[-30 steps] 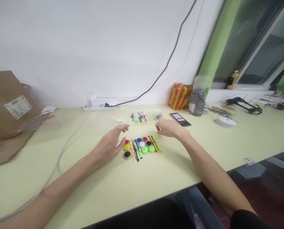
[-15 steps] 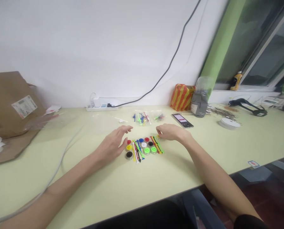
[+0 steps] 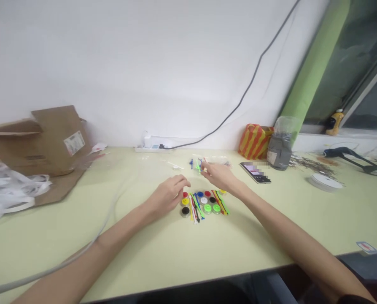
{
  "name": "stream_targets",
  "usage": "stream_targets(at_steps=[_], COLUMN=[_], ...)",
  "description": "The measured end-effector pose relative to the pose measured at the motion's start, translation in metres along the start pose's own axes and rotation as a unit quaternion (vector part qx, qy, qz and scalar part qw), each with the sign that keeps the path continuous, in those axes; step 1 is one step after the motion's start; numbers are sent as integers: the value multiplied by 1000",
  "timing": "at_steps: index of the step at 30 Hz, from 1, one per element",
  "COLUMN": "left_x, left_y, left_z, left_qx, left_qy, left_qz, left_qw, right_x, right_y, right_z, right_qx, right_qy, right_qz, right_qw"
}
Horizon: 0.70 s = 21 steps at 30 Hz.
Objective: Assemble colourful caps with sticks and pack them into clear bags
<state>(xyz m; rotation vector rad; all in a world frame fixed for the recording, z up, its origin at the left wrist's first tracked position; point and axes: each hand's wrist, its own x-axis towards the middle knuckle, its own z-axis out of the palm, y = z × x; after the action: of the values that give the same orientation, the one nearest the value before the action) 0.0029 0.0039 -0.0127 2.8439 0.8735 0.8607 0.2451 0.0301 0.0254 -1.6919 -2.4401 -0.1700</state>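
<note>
**Well: close handwork at the middle of the desk (image 3: 144,253)**

The left hand (image 3: 167,196) is just beside a small cluster of round plastic discs (image 3: 204,202) in red, yellow, blue, white, black and green. Its fingers are half curved and open, and I see nothing gripped in them. Thin coloured plastic strips (image 3: 196,207) lie across and between the discs. The right hand (image 3: 219,176) is above the far side of this cluster, near a clear plastic bag (image 3: 211,162) with more coloured pieces inside. Its fingertips (image 3: 203,168) come together at the bag, but I cannot tell if they grip something. A smartphone (image 3: 254,173) lies to the right of that bag, and a striped bag (image 3: 254,142) stands behind the phone, near the wall.
</note>
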Motion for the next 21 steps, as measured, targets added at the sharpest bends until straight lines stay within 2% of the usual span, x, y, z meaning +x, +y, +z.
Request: stream_targets(at_steps=[3, 7, 11, 14, 16, 18, 21], left_x=[-1, -4, -6, -7, -6, -6, -5], left_y=[0, -2, -3, -4, -5, -6, -7], left_z=[-2, -3, -6, -9, -8, -7, -3], left_qx=[6, 16, 27, 36, 37, 34, 14], left_qy=[-2, 0, 15, 30, 50, 88, 143], left_qz=[-1, -3, -15, -30, -50, -84, -143], left_qw=[1000, 1000, 999, 998, 997, 992, 979], right_x=[39, 91, 122, 127, 120, 107, 72], right_y=[-20, -52, -72, -70, -62, -51, -39], right_z=[8, 22, 39, 41, 34, 23, 7], right_qx=[14, 30, 72, 125, 169, 221, 300], right_qy=[7, 9, -11, -11, 6, 23, 37], right_qz=[-27, -29, -16, -16, -25, -45, -83], right_qw=[1000, 999, 997, 992, 985, 974, 950])
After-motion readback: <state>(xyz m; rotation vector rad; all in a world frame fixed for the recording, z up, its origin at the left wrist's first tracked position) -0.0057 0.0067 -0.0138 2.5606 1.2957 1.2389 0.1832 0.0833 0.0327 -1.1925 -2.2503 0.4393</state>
